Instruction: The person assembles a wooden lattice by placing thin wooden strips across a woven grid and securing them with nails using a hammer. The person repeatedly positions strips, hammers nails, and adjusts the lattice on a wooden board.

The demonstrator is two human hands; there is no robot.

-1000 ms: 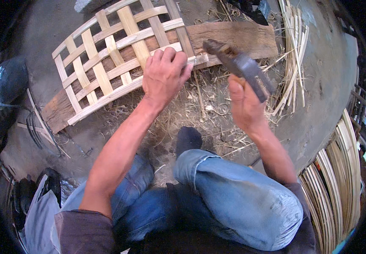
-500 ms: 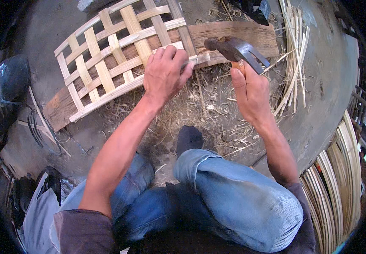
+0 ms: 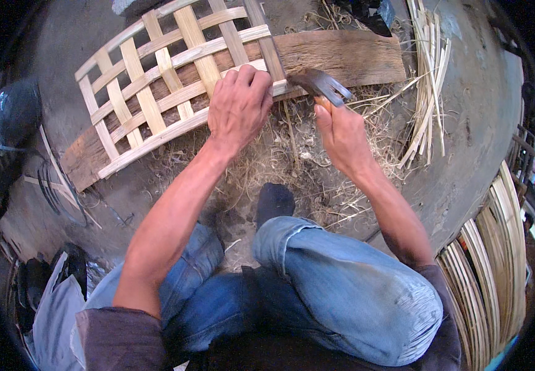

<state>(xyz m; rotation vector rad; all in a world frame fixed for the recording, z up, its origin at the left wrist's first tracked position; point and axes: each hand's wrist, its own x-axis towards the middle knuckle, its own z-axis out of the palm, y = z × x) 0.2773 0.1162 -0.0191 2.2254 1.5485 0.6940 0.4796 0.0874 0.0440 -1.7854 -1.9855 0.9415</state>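
A woven panel of flat, pale wooden slats point(image 3: 142, 88) lies tilted across a long weathered plank point(image 3: 348, 59) on the floor. My left hand point(image 3: 237, 110) is closed over its near right corner, fingers curled at the edge slat; anything small pinched under the fingertips is hidden. In my right hand point(image 3: 344, 139) is a claw hammer, gripped by its wooden handle. The hammer head point(image 3: 320, 84) is at the panel's right corner, just right of my left fingers. Whether its face touches the slat I cannot tell.
Curly wood shavings point(image 3: 307, 154) litter the floor before my dark-socked foot point(image 3: 275, 204). Thin loose strips point(image 3: 429, 80) lie in a heap beyond the plank's right end. Long bent slats point(image 3: 503, 247) are stacked at the right. A dark plastic-looking bundle point(image 3: 17, 114) sits far left.
My right hand has swung the hammer left and slightly down, bringing its head from right of the panel to the corner beside my left fingers. My left hand stays on the panel.
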